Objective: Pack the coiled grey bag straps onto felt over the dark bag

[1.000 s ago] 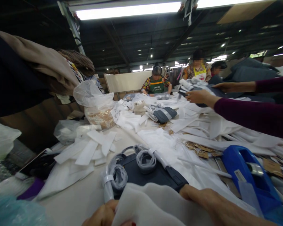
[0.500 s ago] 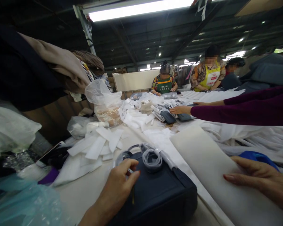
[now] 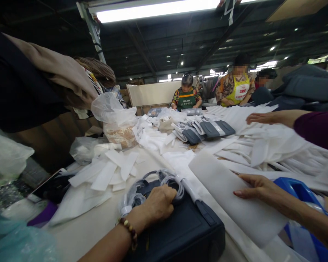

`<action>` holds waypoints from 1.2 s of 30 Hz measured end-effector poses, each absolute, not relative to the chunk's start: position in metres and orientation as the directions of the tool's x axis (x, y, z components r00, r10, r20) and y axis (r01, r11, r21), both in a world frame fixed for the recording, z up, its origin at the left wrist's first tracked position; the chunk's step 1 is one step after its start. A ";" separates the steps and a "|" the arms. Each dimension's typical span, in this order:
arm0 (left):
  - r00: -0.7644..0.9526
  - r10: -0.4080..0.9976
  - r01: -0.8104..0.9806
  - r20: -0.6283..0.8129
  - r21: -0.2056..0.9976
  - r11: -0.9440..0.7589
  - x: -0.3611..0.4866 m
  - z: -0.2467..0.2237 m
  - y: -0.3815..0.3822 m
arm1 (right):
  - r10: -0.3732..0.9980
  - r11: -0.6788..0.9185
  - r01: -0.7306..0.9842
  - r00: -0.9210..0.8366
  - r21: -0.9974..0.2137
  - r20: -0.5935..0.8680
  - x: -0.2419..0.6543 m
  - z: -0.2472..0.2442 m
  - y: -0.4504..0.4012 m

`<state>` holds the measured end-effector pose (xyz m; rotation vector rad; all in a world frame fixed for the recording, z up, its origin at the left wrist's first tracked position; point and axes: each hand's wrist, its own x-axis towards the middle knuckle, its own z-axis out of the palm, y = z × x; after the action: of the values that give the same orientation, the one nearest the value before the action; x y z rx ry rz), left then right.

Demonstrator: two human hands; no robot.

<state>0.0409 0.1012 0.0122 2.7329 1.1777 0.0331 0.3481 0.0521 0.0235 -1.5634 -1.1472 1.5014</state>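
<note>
In the head view, a dark navy, boxy, leather-like bag (image 3: 186, 229) lies toward the near edge of the pale, flat worktable (image 3: 79, 233); the left hand (image 3: 161, 202) curls over its grey, plastic-wrapped strap coil (image 3: 180, 189), grip hidden; the right hand (image 3: 258, 191) pinches a white, oblong foam sheet (image 3: 218, 193); a left-hand tug could unwind the coil, and a loosened right thumb could drop the sheet.

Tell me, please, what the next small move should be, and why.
Perhaps the left hand should lift the coil slightly off the bag: its fingers are curled at that coil, and the right hand holds the sheet off to the right, leaving the bag's top uncovered by it.
</note>
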 end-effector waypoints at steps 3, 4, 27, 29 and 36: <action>0.692 0.722 0.711 0.015 0.163 -0.685 0.038 0.017 0.103 | 0.904 -0.381 0.200 -0.123 -0.903 -0.409 0.349 0.021 0.065; 0.685 0.727 0.713 0.040 0.166 -0.681 0.037 0.019 0.104 | 0.895 -0.381 0.224 -0.154 -0.897 -0.418 0.350 0.020 0.069; 0.601 0.522 0.500 0.605 0.225 -0.836 0.044 0.017 0.111 | 0.552 -0.388 0.479 -0.563 -0.787 -0.615 0.308 0.020 0.180; 0.597 0.507 0.495 0.622 0.212 -0.843 0.044 0.017 0.112 | 0.520 -0.375 0.512 -0.574 -0.773 -0.633 0.303 0.024 0.185; 0.639 0.507 0.488 0.578 0.205 -0.848 0.043 0.020 0.112 | 0.640 -0.114 0.594 -0.570 -0.797 -0.516 0.285 0.025 0.185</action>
<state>0.0435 0.1120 0.0200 2.8170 0.8558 1.0079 0.2846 0.1846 0.0254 -1.4379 -2.0643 1.8146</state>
